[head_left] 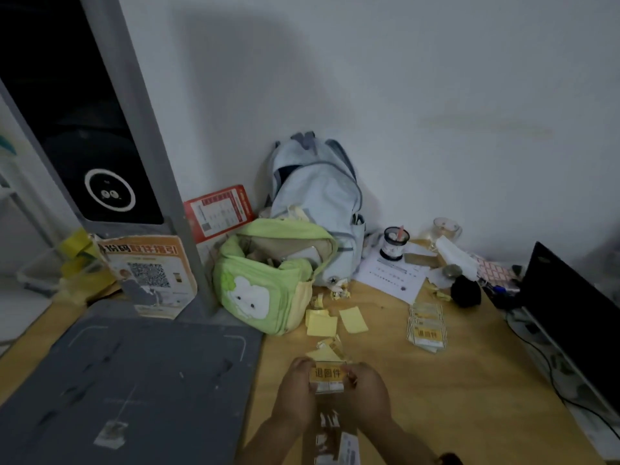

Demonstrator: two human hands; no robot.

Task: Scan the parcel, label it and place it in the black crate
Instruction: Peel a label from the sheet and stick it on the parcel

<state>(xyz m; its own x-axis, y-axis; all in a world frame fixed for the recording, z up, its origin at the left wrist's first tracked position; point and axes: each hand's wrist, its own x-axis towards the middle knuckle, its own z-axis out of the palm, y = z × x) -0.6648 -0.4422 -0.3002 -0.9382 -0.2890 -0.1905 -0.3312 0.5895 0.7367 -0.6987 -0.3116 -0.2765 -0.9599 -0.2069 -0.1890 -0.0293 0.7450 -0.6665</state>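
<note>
Hands meet low in the frame, over the wooden worktop point(436, 380). A yellow label point(328, 377) with dark printed characters is pinched between them: left hand point(297, 385) on its left edge, right hand point(367, 385) on its right edge, both grips clamped on it. The label is held up off the surface, face toward the camera.

The parcel point(332, 441) is seen below the wrists at the bottom edge, partly hidden by the forearms; white with dark print, details blurred. No black crate is identified in view.

A grey scanner pad point(127, 380) with corner marks lies left of the hands, at the foot of a tall dark kiosk point(84, 112). A QR poster point(147, 273) is propped against the kiosk base. A green bag point(268, 280) and a pale blue backpack point(318, 196) are set against the wall, touching each other. Loose yellow backing papers point(352, 318) are scattered between the bag and the hands. A stack of further labels point(426, 330) sits to the right, well apart from the hands. A dark monitor point(570, 313) stands at the right edge.
</note>
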